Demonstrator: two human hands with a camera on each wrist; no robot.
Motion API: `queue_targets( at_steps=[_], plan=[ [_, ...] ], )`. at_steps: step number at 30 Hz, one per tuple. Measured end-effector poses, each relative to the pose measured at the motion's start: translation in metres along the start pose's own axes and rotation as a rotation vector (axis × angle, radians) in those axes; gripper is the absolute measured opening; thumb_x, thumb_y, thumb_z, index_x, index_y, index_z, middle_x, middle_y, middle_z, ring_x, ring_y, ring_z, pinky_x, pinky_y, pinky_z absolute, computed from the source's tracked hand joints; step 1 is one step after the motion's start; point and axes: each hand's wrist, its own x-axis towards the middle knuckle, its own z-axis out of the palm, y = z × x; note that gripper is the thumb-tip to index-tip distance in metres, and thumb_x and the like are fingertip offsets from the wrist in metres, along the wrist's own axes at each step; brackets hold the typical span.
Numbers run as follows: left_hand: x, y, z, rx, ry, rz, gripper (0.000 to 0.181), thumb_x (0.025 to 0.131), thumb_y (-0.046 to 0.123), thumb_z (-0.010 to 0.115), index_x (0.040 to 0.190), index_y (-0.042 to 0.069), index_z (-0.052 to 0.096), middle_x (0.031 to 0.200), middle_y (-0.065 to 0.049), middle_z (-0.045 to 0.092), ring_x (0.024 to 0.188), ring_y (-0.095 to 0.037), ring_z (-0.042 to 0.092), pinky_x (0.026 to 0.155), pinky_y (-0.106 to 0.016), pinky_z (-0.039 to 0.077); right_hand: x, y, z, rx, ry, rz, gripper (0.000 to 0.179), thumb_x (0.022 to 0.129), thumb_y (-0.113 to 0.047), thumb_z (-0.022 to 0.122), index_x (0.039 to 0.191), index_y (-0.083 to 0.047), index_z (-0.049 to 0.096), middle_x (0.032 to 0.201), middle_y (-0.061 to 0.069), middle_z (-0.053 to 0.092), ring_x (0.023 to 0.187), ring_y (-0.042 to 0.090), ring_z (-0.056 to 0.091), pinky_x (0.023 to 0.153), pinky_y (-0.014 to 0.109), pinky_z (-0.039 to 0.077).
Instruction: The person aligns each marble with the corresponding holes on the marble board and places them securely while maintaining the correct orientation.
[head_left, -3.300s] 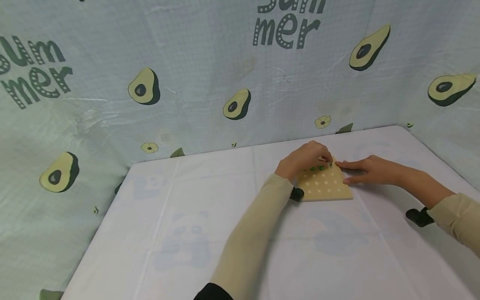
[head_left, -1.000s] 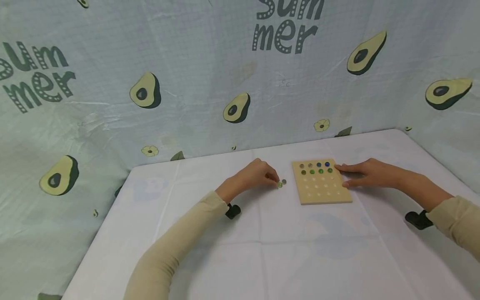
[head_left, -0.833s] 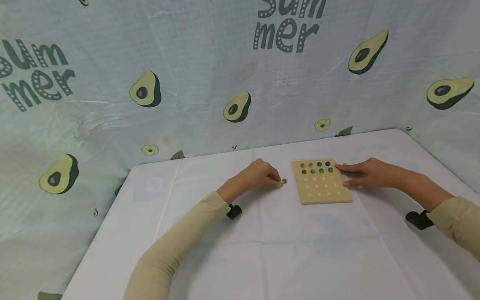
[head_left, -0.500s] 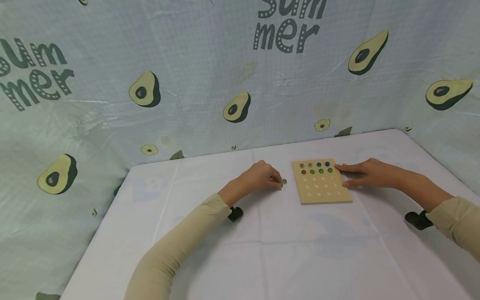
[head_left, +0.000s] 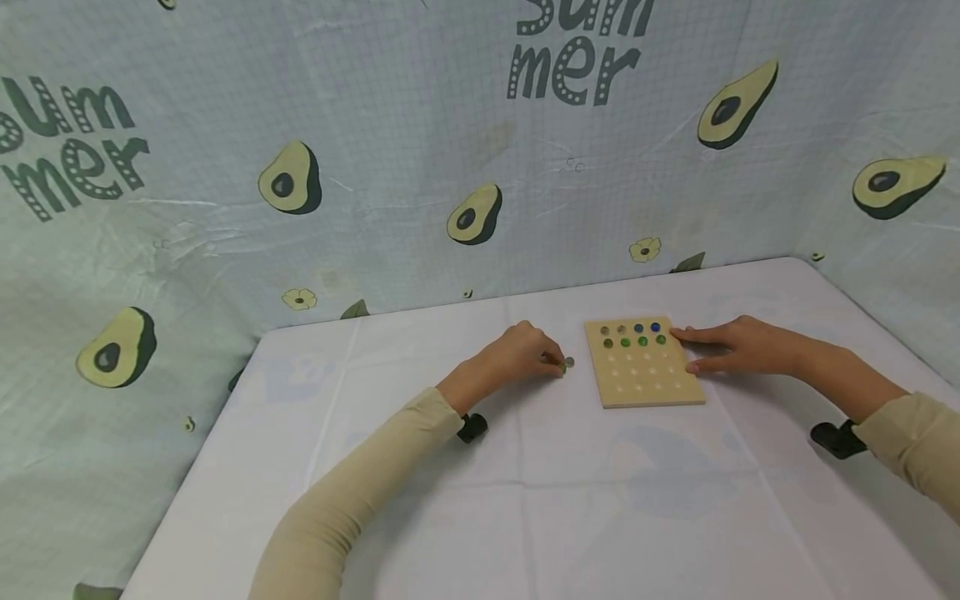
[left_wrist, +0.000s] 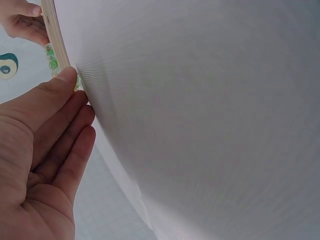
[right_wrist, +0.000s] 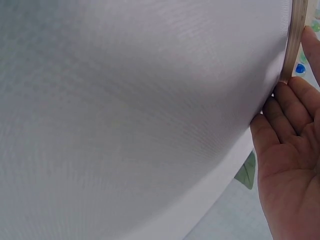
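My left hand (head_left: 517, 354) is low over the white table, left of a square wooden board (head_left: 648, 385) with rows of hollows. Its thumb and forefinger pinch a green glass marble (left_wrist: 77, 84), mostly covered by the fingertips. Just beyond those fingertips lies another small marble (head_left: 570, 362), greyish in the head view. My right hand (head_left: 738, 346) touches the board's right edge with fairly straight fingers and thumb. Clear and blue marbles (head_left: 656, 327) fill the board's back row. Green ones (head_left: 626, 342) sit in the second row, and the front hollows hold none.
A white cloth with faint animal prints covers the table (head_left: 450, 517). Behind it hangs a pale curtain (head_left: 390, 150) printed with avocados and lettering. A black wrist camera (head_left: 472, 427) hangs under the left wrist, another (head_left: 838, 439) under the right.
My left hand has gone from the board's back right to the tabletop at its left. There its fingertips have closed over the nearer green marble. The right hand stays put.
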Motion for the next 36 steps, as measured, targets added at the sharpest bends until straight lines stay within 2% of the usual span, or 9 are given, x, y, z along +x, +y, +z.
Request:
queue_targets(
  at_steps=[8, 16, 36],
  plan=[
    [-0.001, 0.000, 0.000, 0.027, 0.009, 0.017, 0.019, 0.090, 0.022, 0.079, 0.105, 0.010, 0.082, 0.102, 0.001, 0.078, 0.090, -0.005, 0.070, 0.078, -0.014, 0.052, 0.001, 0.001, 0.000, -0.010, 0.001, -0.003, 0.078, 0.091, -0.061, 0.065, 0.151, -0.014, 0.049, 0.149, 0.024, 0.048, 0.126, 0.049, 0.055, 0.094, 0.061, 0.048],
    [-0.004, 0.005, -0.010, 0.017, 0.053, 0.036, 0.018, 0.093, 0.021, 0.077, 0.106, 0.010, 0.081, 0.105, 0.000, 0.078, 0.098, -0.010, 0.072, 0.082, -0.019, 0.054, 0.001, 0.000, -0.002, -0.017, 0.005, -0.012, 0.077, 0.091, -0.059, 0.067, 0.150, -0.013, 0.050, 0.148, 0.024, 0.049, 0.124, 0.048, 0.057, 0.093, 0.060, 0.049],
    [-0.004, 0.013, -0.022, 0.047, 0.111, 0.058, 0.020, 0.092, 0.022, 0.078, 0.108, 0.010, 0.081, 0.105, -0.001, 0.078, 0.094, -0.011, 0.073, 0.080, -0.020, 0.055, 0.001, -0.002, -0.002, -0.014, 0.001, -0.004, 0.076, 0.091, -0.057, 0.068, 0.150, -0.012, 0.050, 0.148, 0.025, 0.049, 0.123, 0.047, 0.058, 0.093, 0.060, 0.049]
  ],
)
